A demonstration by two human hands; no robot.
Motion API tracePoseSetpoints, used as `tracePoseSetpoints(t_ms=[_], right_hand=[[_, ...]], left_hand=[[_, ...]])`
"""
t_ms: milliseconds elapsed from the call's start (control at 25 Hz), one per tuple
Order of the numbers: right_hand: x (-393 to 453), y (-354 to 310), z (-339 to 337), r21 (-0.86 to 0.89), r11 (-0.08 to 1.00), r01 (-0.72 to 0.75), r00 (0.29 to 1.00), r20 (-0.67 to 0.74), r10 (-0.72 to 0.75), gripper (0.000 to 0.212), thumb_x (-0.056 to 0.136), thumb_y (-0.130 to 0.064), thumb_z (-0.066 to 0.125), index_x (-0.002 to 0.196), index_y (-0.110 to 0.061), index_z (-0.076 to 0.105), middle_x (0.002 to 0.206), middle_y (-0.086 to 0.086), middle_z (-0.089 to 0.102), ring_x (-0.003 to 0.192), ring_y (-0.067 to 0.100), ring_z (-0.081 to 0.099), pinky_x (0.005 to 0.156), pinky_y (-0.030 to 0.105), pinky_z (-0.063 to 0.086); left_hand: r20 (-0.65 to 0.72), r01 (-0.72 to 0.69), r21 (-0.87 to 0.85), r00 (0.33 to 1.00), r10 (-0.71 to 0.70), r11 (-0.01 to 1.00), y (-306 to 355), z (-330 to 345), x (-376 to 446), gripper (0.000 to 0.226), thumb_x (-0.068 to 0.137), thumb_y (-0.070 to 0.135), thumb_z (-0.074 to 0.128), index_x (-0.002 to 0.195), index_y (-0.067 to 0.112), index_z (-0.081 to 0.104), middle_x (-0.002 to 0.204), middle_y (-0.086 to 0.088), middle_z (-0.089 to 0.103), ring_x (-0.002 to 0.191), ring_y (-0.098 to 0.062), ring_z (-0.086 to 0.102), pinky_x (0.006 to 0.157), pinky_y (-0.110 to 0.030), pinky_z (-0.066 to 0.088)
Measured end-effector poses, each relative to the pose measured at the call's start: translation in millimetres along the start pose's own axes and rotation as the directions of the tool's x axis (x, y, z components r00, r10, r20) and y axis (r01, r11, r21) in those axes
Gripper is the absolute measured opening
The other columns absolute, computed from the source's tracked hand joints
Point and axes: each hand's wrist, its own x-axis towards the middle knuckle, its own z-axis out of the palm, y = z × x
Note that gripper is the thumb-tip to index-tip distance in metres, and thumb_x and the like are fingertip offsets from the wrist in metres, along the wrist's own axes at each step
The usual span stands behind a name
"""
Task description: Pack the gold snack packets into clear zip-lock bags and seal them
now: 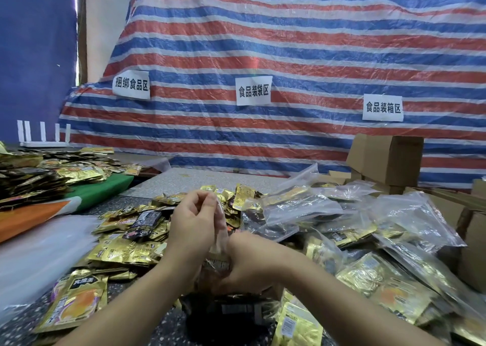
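Both forearms reach in over a speckled table (181, 180). Her right hand (247, 264) grips the clear zip-lock bag (219, 230) low down, fingers curled around its packets, while the left hand (193, 219) pinches the bag's top edge. Loose gold snack packets (126, 248) lie left; filled bags (302, 209) pile right, near cardboard boxes (386, 159).
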Motion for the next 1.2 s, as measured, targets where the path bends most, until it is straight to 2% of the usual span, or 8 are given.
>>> tracePoseSetpoints(t_ms=[120, 240, 400, 520, 640, 800, 960, 1200], right_hand=[[0.5, 5.3, -7.1, 0.063, 0.997, -0.054, 0.998, -0.03, 0.056, 0.025, 0.088, -0.043, 0.069, 0.088, -0.019, 0.065, 0.072, -0.001, 0.064, 0.063, 0.018, 0.058, 0.056, 0.029, 0.048], [-2.8, 26.3, -33.4, 0.35, 0.914, -0.204, 0.97, -0.054, 0.237, 0.01, 0.087, -0.029, 0.07, 0.087, -0.02, 0.067, 0.075, -0.003, 0.071, 0.064, 0.008, 0.068, 0.059, 0.022, 0.057], [4.5, 73.4, -93.1, 0.583, 0.771, -0.256, 0.791, -0.332, 0.514, 0.01, 0.088, -0.026, 0.07, 0.098, -0.024, 0.067, 0.082, 0.001, 0.074, 0.068, 0.012, 0.072, 0.054, 0.025, 0.059], [16.2, 118.6, -127.2, 0.37, 0.865, -0.338, 0.628, -0.596, 0.5, 0.024, 0.089, -0.039, 0.07, 0.101, -0.019, 0.067, 0.089, 0.004, 0.072, 0.076, 0.021, 0.07, 0.061, 0.036, 0.059], [24.1, 170.8, -131.9, -0.183, 0.846, -0.502, 0.647, -0.728, 0.226, 0.024, 0.095, -0.031, 0.061, 0.114, -0.017, 0.062, 0.099, 0.011, 0.07, 0.085, 0.037, 0.065, 0.072, 0.045, 0.054], [29.2, 213.9, -99.5, -0.539, 0.645, -0.541, 0.78, -0.608, 0.147, 0.058, 0.091, -0.006, 0.049, 0.147, -0.017, 0.042, 0.131, 0.008, 0.062, 0.113, 0.031, 0.059, 0.097, 0.045, 0.044], [28.0, 234.7, -37.6, -0.501, 0.677, -0.54, 0.84, -0.266, 0.473, 0.067, 0.097, -0.053, 0.038, 0.157, -0.032, 0.016, 0.162, 0.005, 0.025, 0.147, 0.029, 0.027, 0.117, 0.054, 0.025], [27.5, 239.4, -33.4, -0.397, 0.734, -0.551, 0.833, -0.202, 0.515, 0.118, 0.062, -0.099, 0.0, 0.158, -0.032, 0.001, 0.168, 0.003, 0.003, 0.154, 0.027, 0.003, 0.12, 0.059, 0.01]], left_hand=[[-0.009, -0.112, 0.123, 0.993, 0.114, 0.986, 7.6, -1.7, 1.6, 0.022, 0.102, 0.027, 0.05, 0.085, 0.019, 0.062, 0.065, 0.005, 0.064, 0.059, -0.004, 0.06, 0.051, -0.016, 0.048], [-0.074, -0.199, 0.162, 0.974, 0.213, 0.967, 15.2, -7.8, 12.0, 0.019, 0.102, 0.034, 0.045, 0.088, 0.029, 0.058, 0.081, 0.007, 0.063, 0.071, 0.0, 0.058, 0.063, -0.017, 0.049], [-0.108, -0.092, 0.186, 0.988, 0.113, 0.978, 1.7, -17.5, 19.6, 0.02, 0.104, 0.036, 0.041, 0.093, 0.03, 0.056, 0.089, 0.004, 0.063, 0.074, -0.007, 0.056, 0.062, -0.019, 0.047], [-0.088, -0.039, 0.203, 0.994, 0.058, 0.978, -15.9, -18.5, 19.6, 0.019, 0.103, 0.037, 0.042, 0.094, 0.028, 0.056, 0.09, 0.0, 0.066, 0.074, -0.011, 0.058, 0.063, -0.024, 0.047], [-0.082, -0.025, 0.203, 0.996, 0.043, 0.979, -28.8, -16.8, 22.0, 0.016, 0.102, 0.037, 0.043, 0.097, 0.029, 0.056, 0.093, 0.0, 0.066, 0.082, -0.013, 0.064, 0.072, -0.033, 0.05], [-0.061, -0.009, 0.228, 0.998, 0.024, 0.974, -44.2, -12.2, 22.1, 0.016, 0.102, 0.037, 0.043, 0.099, 0.03, 0.056, 0.093, 0.002, 0.065, 0.085, -0.017, 0.066, 0.077, -0.038, 0.054], [-0.057, 0.032, 0.236, 0.998, -0.019, 0.971, -60.4, -12.2, 21.4, 0.014, 0.103, 0.036, 0.043, 0.1, 0.03, 0.056, 0.094, 0.003, 0.067, 0.076, -0.009, 0.067, 0.078, -0.04, 0.055], [-0.046, 0.062, 0.237, 0.998, -0.053, 0.97, -72.9, -13.7, 16.0, 0.015, 0.102, 0.034, 0.045, 0.099, 0.026, 0.058, 0.088, 0.004, 0.067, 0.068, -0.01, 0.067, 0.072, -0.044, 0.055]])
